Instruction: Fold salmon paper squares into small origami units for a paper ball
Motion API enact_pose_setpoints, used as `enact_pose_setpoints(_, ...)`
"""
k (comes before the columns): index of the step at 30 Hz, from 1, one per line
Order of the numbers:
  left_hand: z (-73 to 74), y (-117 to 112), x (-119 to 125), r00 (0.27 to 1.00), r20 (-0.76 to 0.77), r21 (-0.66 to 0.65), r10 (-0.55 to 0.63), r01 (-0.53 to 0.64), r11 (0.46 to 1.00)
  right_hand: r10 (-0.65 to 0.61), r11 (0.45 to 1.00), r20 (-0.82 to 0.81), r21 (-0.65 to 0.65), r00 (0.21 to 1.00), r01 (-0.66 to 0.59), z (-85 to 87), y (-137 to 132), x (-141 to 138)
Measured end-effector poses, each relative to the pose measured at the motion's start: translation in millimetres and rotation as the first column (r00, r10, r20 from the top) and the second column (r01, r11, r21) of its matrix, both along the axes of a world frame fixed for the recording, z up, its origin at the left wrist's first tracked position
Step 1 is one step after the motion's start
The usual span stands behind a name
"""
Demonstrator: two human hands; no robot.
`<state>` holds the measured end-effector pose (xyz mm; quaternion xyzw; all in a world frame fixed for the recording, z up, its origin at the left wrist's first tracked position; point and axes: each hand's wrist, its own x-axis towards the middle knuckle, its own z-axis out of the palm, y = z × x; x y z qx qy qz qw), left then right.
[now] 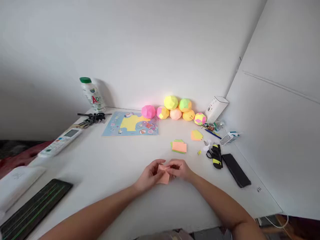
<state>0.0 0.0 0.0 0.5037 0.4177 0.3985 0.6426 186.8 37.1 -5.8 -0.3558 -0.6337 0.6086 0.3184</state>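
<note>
Low over the front of the white table, a small sheet of pink-orange paper (163, 178) is held between both hands. My left hand (149, 176) grips its left side, the thumb lying across the front. My right hand (180, 169) pinches the paper's upper right part, where it looks bent or folded. The fingers behind the paper are hidden. Just beyond the hands lies a small stack of pink-orange and green papers (179, 147). Farther off to the right rests a yellow-orange folded paper piece (197, 135).
Several colourful faceted paper balls (175, 113) sit against the wall beside a blue picture sheet (112, 128). A bottle (93, 95) and a remote control (60, 143) are at left. A black-and-yellow cutter (217, 156), a black phone (236, 170) and a white paper tube (216, 109) are at right.
</note>
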Motion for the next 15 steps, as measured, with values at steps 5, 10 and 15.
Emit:
enact_pose_setpoints(5, 2.4, -0.6, -0.6, 0.998, 0.054, -0.028, -0.022, 0.023, 0.999, -0.018, 1.000, 0.011, -0.014, 1.000, 0.018, 2.8, -0.4, -0.5)
enact_pose_setpoints(10, 7.6, 5.1, 0.7, 0.991, 0.135, -0.148, 0.003, 0.017, 0.989, -0.016, 0.999, -0.034, -0.036, 0.999, 0.015, -1.4, 2.9, -1.5)
enact_pose_setpoints(15, 12.6, 9.0, 2.8, 0.972, 0.228, -0.143, -0.055, 0.089, 0.986, 0.036, 0.995, -0.025, -0.092, 0.999, -0.038, 2.0, 9.3, -1.0)
